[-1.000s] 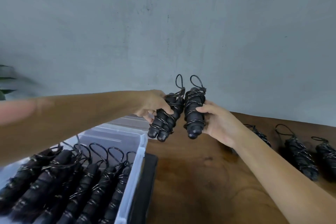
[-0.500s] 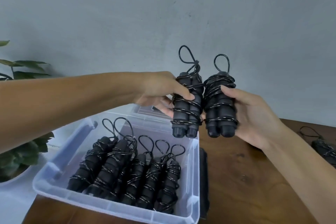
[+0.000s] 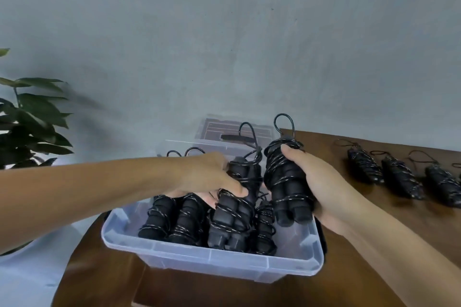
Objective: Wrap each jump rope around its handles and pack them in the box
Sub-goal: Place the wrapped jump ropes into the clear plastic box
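At the centre of the frame we see two wrapped jump ropes being held over a clear plastic box (image 3: 212, 260): the left hand (image 3: 212, 177) has its thumb and fingers curled around one wrapped bundle (image 3: 235, 209), whose lower end sits down among the ropes already inside the box, while the right hand (image 3: 316, 187) clasps a second bundle (image 3: 284, 187) just above the box's right side, upright, with a loop of cord standing up from its top. The two hands are close together, each clamped on its own bundle, the bundles nearly side by side. Inside the box we count several more black wrapped ropes (image 3: 172, 219) lying in a row, handles toward the near wall. The box stands on a dark wooden desk (image 3: 374, 269) in the lower half of the frame. At the right edge, well apart from the box, three more wrapped ropes (image 3: 399, 177) lie in a line on the desk. Behind the box, a clear lid (image 3: 212, 127) is visible. A leafy green plant (image 3: 30, 119) fills the left edge, against a plain grey wall (image 3: 224, 32).
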A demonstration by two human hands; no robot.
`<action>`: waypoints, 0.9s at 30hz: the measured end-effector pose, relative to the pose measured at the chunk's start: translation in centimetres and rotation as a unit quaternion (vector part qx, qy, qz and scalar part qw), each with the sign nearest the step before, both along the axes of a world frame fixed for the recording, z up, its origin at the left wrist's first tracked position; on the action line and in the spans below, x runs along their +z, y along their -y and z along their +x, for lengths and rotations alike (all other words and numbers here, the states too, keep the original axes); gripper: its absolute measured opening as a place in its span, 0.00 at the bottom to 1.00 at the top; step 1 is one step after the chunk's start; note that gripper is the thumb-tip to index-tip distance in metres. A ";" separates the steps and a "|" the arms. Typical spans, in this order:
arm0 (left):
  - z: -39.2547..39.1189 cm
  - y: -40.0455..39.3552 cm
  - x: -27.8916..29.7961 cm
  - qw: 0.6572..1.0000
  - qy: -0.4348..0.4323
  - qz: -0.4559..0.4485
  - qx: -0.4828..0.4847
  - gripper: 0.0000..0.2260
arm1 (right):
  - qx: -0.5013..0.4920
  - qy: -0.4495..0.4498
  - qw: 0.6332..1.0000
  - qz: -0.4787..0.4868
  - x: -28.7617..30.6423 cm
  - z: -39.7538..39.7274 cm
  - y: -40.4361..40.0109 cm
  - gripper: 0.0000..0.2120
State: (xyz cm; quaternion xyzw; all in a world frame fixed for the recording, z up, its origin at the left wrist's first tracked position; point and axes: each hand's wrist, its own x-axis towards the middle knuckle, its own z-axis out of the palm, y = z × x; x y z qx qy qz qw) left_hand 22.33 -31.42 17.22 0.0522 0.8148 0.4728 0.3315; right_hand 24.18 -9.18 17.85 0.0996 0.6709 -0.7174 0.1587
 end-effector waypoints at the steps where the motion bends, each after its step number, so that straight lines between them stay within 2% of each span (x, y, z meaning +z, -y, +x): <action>1: 0.0 0.1 -0.5 1.000 -0.007 -0.006 0.006 0.07 | 0.003 -0.004 1.000 0.008 -0.5 0.1 0.3 0.18; 4: -0.2 0.4 -1.8 1.000 -0.002 -0.012 0.019 0.15 | 0.002 -0.009 1.000 0.028 -1.7 0.4 1.2 0.19; 5: -0.1 0.5 -2.0 1.000 -0.002 -0.013 0.020 0.16 | 0.001 -0.010 0.999 0.047 -2.3 0.2 1.5 0.24; 8: 0.1 0.2 -2.6 0.999 -0.015 -0.029 0.030 0.14 | 0.015 0.012 0.993 0.116 -3.7 -0.2 2.0 0.49; 10: 0.3 -0.1 -3.1 0.996 -0.052 -0.066 0.032 0.13 | 0.029 0.025 0.988 0.148 -5.0 -0.4 2.2 0.54; 13: 0.6 -0.5 -3.6 0.977 -0.136 -0.165 0.008 0.16 | 0.044 0.030 0.981 0.184 -5.7 0.1 2.8 0.48; 16: 0.7 -0.6 -4.0 0.958 -0.187 -0.216 0.004 0.19 | 0.047 0.042 0.978 0.199 -6.3 0.5 3.6 0.43; 18: 0.8 -0.8 -4.2 0.943 -0.218 -0.250 -0.005 0.21 | 0.051 0.055 0.976 0.202 -7.1 0.6 3.8 0.43; 19: 0.9 -1.0 -4.4 0.933 -0.237 -0.272 -0.010 0.22 | 0.055 0.062 0.976 0.204 -7.7 0.4 3.8 0.47; 22: 1.3 -1.5 -4.5 0.892 -0.290 -0.343 -0.041 0.22 | 0.064 0.086 0.975 0.193 -10.1 -0.7 3.0 0.56; 27: 1.8 -1.7 -4.6 0.804 -0.362 -0.460 -0.103 0.23 | 0.083 0.090 0.966 0.226 -8.8 -0.2 3.5 0.51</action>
